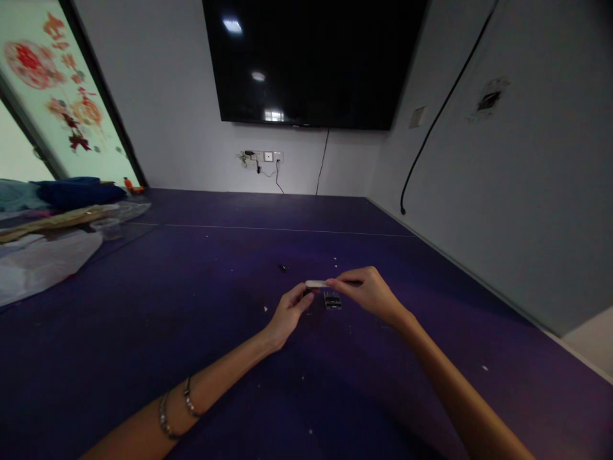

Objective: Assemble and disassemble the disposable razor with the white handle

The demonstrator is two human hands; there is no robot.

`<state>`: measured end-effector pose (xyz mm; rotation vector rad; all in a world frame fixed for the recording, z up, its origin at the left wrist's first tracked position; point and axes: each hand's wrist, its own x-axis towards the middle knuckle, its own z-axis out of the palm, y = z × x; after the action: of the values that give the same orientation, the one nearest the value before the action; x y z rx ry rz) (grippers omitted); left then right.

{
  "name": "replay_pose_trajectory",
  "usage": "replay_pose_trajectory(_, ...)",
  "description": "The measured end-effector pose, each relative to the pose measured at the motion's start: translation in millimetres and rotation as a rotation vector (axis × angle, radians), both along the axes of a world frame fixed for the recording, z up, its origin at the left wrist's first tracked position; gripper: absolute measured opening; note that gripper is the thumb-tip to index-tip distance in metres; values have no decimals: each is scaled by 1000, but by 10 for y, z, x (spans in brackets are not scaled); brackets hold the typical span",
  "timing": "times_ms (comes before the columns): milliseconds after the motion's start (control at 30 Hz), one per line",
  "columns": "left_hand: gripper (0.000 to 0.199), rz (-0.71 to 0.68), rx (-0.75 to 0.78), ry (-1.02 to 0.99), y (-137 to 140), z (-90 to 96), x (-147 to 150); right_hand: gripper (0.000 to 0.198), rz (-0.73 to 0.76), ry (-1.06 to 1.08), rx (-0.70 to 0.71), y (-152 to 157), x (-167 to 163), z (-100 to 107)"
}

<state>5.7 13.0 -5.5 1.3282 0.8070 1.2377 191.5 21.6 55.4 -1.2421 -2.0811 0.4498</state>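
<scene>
My right hand (366, 291) pinches a slim flat tool, with a pale strip (316, 283) reaching left and a dark end showing behind the fingers. The kind of tool is unclear. Under the strip's left tip, my left hand (287, 316) has its thumb and fingers closed around a small dark piece (308, 291), mostly hidden by the fingers. The strip's tip is at or very near that piece; I cannot tell whether they touch. Just below the strip, a small clear-and-black item (332, 300) lies on the purple surface (215, 383). Farther off lies a small black piece (283, 268).
White scraps (265, 309) are scattered over the purple surface. At the left lie white sheeting (52, 262) and a blue cloth bundle (79, 191). A television (316, 64) hangs on the far wall above sockets (268, 156); a black cable (440, 115) hangs at the right.
</scene>
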Motion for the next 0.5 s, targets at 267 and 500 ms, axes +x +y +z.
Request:
replay_pose_trajectory(267,17,14,-9,-18,29,22,-2,38,-32,33,7,31,53,-6)
replay_pose_trajectory(500,17,-14,16,-34,75,1,17,42,0,25,-18,33,84,4)
